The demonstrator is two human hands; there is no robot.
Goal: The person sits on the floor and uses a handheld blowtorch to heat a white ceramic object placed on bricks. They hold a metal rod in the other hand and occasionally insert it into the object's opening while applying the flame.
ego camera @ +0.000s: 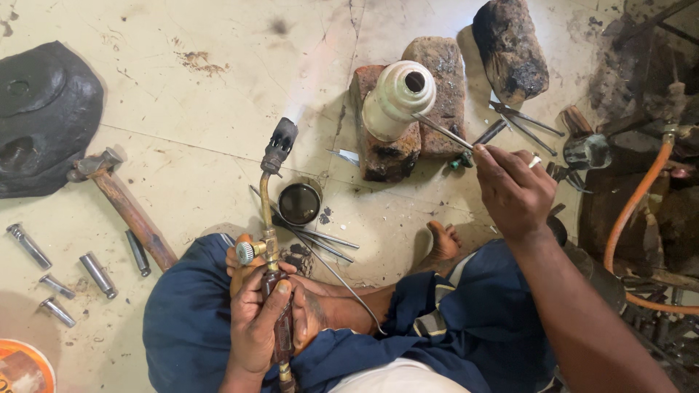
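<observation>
My left hand [263, 320] grips the handle of a brass gas torch [271, 196], whose dark nozzle points up toward a white bottle-shaped vessel [397, 98] lying on bricks [437, 94]. My right hand [512, 188] pinches a thin metal rod [443, 131], its tip touching the vessel near the neck. I sit on the floor, blue trousers and a bare foot [443, 244] below.
A small dark tin [299, 203] and thin rods [328, 240] lie by the torch. A hammer [124, 204], several metal cylinders [65, 269] and a black slab [40, 109] are at left. Pliers [524, 120], a charred block [510, 47] and an orange hose [633, 211] are at right.
</observation>
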